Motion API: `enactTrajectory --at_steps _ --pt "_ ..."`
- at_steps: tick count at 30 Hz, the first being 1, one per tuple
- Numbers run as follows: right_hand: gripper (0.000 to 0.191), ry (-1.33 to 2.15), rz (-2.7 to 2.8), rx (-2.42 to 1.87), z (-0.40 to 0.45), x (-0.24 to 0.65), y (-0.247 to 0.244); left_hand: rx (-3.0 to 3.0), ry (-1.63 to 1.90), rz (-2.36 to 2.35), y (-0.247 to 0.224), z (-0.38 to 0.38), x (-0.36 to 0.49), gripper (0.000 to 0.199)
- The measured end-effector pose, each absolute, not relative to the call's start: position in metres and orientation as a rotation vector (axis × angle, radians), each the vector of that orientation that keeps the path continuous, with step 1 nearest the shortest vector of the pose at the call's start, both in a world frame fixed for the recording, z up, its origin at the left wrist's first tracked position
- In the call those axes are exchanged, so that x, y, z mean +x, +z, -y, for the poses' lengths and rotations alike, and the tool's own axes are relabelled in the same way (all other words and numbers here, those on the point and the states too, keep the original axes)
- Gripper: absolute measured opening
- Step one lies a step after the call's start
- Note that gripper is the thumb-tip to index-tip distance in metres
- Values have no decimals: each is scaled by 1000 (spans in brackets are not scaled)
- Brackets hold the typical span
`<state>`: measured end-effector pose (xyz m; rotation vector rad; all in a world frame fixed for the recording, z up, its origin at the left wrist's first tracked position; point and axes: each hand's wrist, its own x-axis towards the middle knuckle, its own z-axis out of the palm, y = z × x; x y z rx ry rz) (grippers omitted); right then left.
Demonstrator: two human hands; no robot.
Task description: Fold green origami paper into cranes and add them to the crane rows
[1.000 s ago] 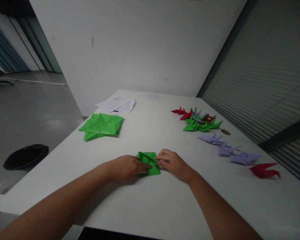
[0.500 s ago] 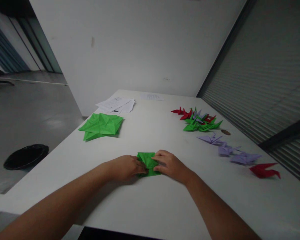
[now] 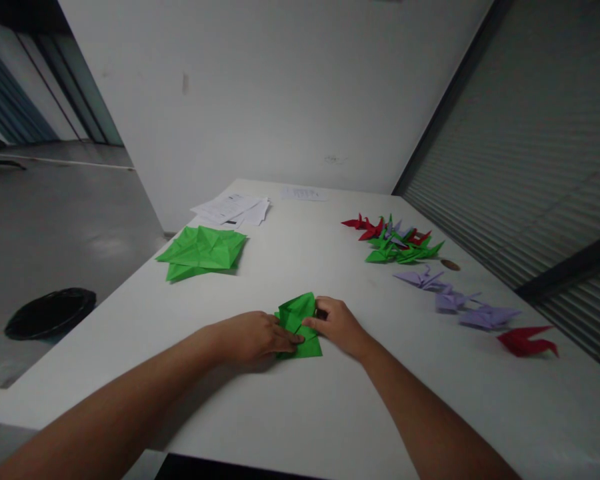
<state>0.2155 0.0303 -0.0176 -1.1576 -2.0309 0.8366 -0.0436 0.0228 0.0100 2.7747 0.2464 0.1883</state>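
Your left hand (image 3: 250, 338), fingers extended, presses the green paper (image 3: 310, 349); your right hand (image 3: 341, 327) pinches its raised flap (image 3: 299, 308). White tabletop (image 3: 300, 250) stretches to its far edge (image 3: 350, 192).

We count one held green paper (image 3: 295, 320), three lilac cranes (image 3: 450, 300) and one red crane (image 3: 523, 341) outside the heap (image 3: 404, 253), one bin (image 3: 50, 315).

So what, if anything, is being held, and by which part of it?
The green folded paper: the right hand pinches its raised right edge; the left hand presses its left side.
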Motion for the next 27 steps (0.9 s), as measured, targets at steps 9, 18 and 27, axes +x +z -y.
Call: enactTrajectory --at_steps 9,18,27 --pt "30 1268 1712 -1212 -38 222 -27 2789 144 -203 9 -22 -43 46" --pt "38 1260 1661 -1195 -40 225 -32 2773 149 -243 16 -19 -44 46" --pt "43 1339 1489 -1212 -40 234 -26 2735 159 -230 14 -20 -43 53"
